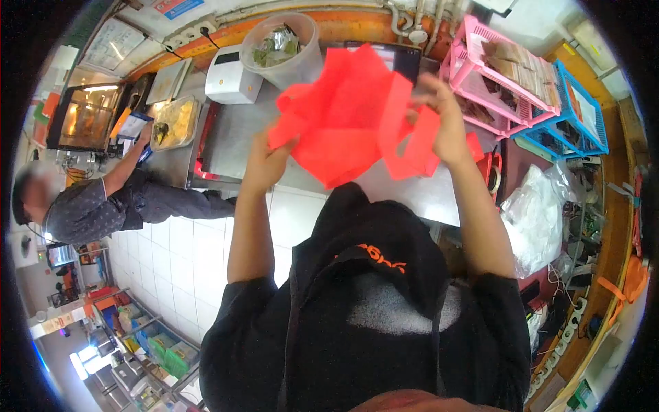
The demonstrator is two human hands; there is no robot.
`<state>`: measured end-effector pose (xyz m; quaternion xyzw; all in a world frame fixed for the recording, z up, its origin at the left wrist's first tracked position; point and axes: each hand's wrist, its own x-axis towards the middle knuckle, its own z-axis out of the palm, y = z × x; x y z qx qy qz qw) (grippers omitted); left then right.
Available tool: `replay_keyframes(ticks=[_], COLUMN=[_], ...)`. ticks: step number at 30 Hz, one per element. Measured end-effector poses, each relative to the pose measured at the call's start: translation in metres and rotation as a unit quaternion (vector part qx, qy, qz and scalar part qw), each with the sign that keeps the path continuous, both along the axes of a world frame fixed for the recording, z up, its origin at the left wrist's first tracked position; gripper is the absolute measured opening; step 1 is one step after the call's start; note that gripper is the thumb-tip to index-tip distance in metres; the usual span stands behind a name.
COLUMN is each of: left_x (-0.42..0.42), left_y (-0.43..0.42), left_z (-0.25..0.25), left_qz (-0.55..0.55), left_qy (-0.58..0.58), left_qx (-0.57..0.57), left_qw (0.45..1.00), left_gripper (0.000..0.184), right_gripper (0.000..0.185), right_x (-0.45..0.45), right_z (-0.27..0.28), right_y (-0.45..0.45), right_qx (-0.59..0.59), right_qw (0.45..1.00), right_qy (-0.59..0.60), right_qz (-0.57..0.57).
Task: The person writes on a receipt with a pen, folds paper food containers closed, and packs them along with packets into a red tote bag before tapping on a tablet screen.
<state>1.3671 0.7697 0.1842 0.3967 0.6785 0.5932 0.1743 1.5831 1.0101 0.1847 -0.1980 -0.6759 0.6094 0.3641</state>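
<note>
A bright red cloth bag (340, 117) with loop handles is spread in the air between my hands, above a steel counter (240, 137). On its left edge, my left hand (271, 161) is closed, gripping the fabric near one handle. My right hand (443, 117) is at the other side, its fingers around the right handle and slightly smeared by motion. Part of the bag hangs below that palm. What lies behind the bag is mostly hidden.
Behind the bag stand a clear plastic bucket (309, 65) and a white device (232, 77). Pink baskets (473, 69) and a blue basket (583, 103) are at right, above white plastic bags (532, 213). Another person (89, 199) stands at left near a food tub (175, 123).
</note>
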Motion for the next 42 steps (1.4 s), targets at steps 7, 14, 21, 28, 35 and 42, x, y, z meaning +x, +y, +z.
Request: replay_keyframes(ticks=[7,14,21,28,35,42], left_x=[0.021,0.052,-0.021,-0.007,-0.016,-0.017], left_y=[0.0,0.029,-0.019,-0.029,-0.033,-0.016], left_z=[0.013,0.011,-0.012,-0.04,-0.049,-0.041], left_qz=[0.057,-0.085,-0.115,-0.057,-0.066,-0.177], left_qy=[0.424,0.439,0.04,-0.337,-0.304,-0.228], left_qx=[-0.158,-0.367,-0.325,-0.085,-0.062,-0.053], left_qw=[0.89,0.816,0.938,0.936,0.948,0.956], left_gripper=[0.035,0.034,0.026,0.024,0.024,0.026], right_gripper=[0.022,0.016,0.022,0.044,0.076,0.05], right_x=[-0.005,0.016,0.057,0.08,0.072,-0.015], right_z=[-0.057,-0.062,-0.079,-0.092,-0.064,-0.012], right_y=[-0.047,-0.083,-0.08,-0.075,-0.067,-0.077], right_qx=[-0.126,-0.431,-0.449,-0.632,0.258,0.346], right_qw=[0.981,0.899,0.89,0.767,0.903,0.855], right_qy=[-0.088,0.01,0.067,0.061,-0.114,-0.387], right_qz=[0.122,0.074,0.052,0.096,-0.325,0.007])
